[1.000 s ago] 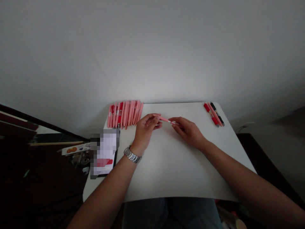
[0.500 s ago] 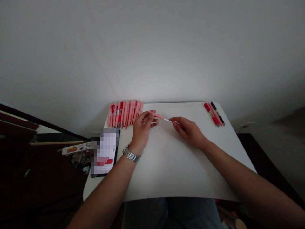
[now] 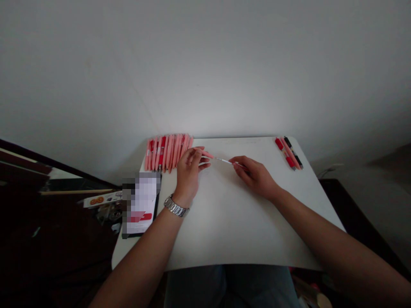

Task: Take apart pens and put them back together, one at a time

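My left hand (image 3: 189, 169), with a metal watch (image 3: 176, 207) on its wrist, pinches a pink pen barrel (image 3: 205, 152). The other fingers of that hand are spread apart. A thin white refill (image 3: 224, 161) reaches from the barrel's end toward my right hand (image 3: 255, 174), and its narrow tip shows beside the barrel. The right fingers are closed on the refill's other end, where a bit of pink or red shows; the rest is hidden by the fingers. Whether the tip still touches the barrel is too small to tell.
Behind my left hand lies a row of several pink and red pens (image 3: 168, 153) on the white table (image 3: 224, 226). A red pen (image 3: 285, 155), a pink pen (image 3: 291, 152) and a black pen (image 3: 297, 159) lie at the far right. A phone-like device (image 3: 141, 207) rests at the left edge.
My left hand has moved slightly left with the pink pen barrel, and more of the white refill shows between the hands. The right hand has hardly moved.
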Available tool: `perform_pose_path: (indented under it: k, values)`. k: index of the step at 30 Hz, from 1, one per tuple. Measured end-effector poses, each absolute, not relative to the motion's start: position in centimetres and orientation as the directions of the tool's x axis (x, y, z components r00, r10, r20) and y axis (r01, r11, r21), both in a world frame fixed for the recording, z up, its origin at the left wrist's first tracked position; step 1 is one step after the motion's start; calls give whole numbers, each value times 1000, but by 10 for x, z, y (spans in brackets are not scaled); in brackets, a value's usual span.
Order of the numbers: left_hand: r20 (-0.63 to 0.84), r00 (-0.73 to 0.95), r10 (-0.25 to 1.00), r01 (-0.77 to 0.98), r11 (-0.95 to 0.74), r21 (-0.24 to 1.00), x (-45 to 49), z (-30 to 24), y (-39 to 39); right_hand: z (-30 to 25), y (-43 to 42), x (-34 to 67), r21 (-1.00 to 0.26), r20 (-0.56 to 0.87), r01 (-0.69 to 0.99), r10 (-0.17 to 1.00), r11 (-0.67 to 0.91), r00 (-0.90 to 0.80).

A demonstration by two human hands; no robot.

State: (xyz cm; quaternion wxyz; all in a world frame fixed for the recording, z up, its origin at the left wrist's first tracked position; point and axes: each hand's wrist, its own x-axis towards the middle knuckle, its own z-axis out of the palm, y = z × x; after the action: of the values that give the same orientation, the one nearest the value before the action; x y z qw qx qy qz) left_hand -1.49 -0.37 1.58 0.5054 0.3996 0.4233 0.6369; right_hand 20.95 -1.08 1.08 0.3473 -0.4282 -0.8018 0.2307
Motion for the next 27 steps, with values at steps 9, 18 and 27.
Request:
perform_pose_path:
  k: [9, 18, 27]
  values:
    - [139, -127, 982, -182, -160, 970, -17, 11, -2, 10, -10, 209, -697, 379, 496, 854, 517, -357]
    - [236, -102, 966, 45, -232, 972, -21, 12, -2, 13, -10, 209, -712, 369, 506, 872, 488, -322]
    - [345, -72, 936, 278, -313, 908, -21, 12, -2, 13, -10, 208, -709, 365, 514, 875, 483, -318]
